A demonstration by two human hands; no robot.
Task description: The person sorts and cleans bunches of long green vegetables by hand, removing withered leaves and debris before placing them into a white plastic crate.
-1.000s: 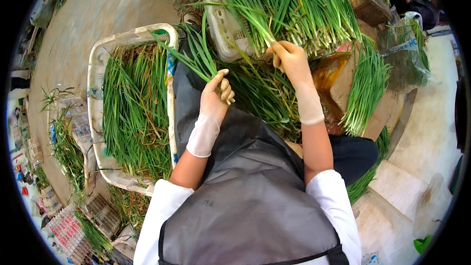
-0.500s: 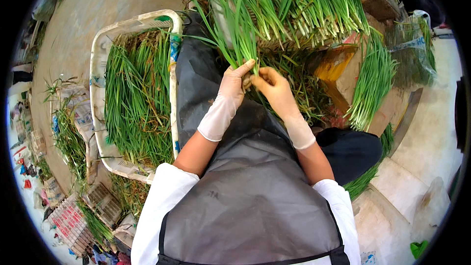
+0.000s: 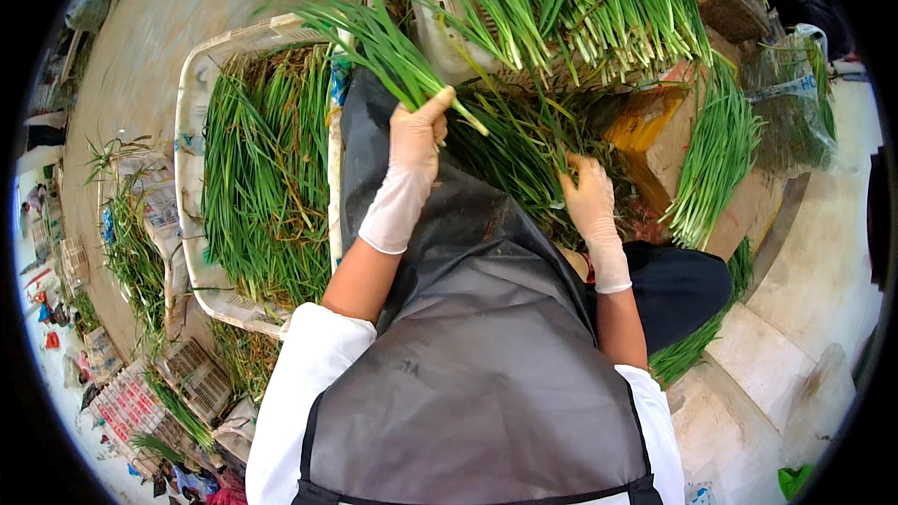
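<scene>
My gloved left hand (image 3: 421, 134) is closed around a bunch of green garlic chives (image 3: 391, 54). Their leaves fan out to the upper left, and the pale cut ends stick out to the right of my thumb. My right hand (image 3: 589, 196), also gloved, is apart from the bunch with thumb and fingers loosely parted. It hovers over a heap of loose chive leaves (image 3: 510, 145) in front of me, where some strands lie by its fingertips. A dark apron (image 3: 468, 337) covers my lap.
On my left stands a white plastic basket (image 3: 190, 178) full of chives with brownish leaves. Ahead, a pale crate (image 3: 432, 33) bears a thick layer of chives. Another bundle (image 3: 716, 145) lies at right near a yellow carton panel (image 3: 645, 126). Several crates (image 3: 196, 379) stand farther left.
My hands have come apart. The left has moved left with the chives, which now tilt further leftward. My right has left their base and moved right and down over the loose leaves.
</scene>
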